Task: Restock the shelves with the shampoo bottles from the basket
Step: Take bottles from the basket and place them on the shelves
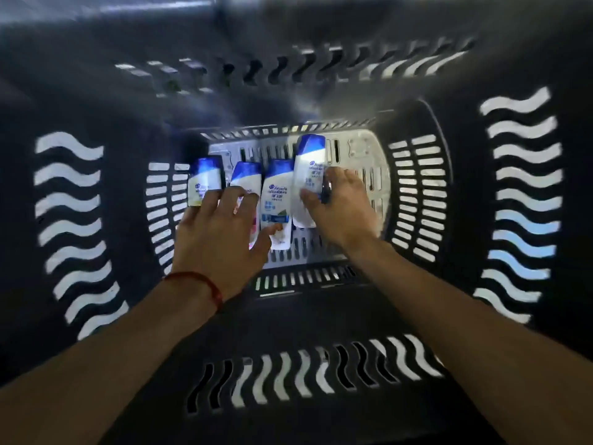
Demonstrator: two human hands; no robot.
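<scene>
I look straight down into a deep dark basket (321, 364) with slotted walls. Several white shampoo bottles with blue caps lie on its floor. My right hand (340, 210) is closed around the rightmost bottle (309, 168), which is raised above the others. My left hand (218, 232) lies spread over the second bottle from the left (245, 176), fingers curling around it and touching the leftmost bottle (205, 181). A third bottle (276, 203) lies between my hands, my left thumb against its lower edge.
The basket's dark walls rise on every side, pierced with wavy slots (519, 200). The grated basket floor (356, 149) shows to the right of the bottles. A red thread (205, 284) circles my left wrist.
</scene>
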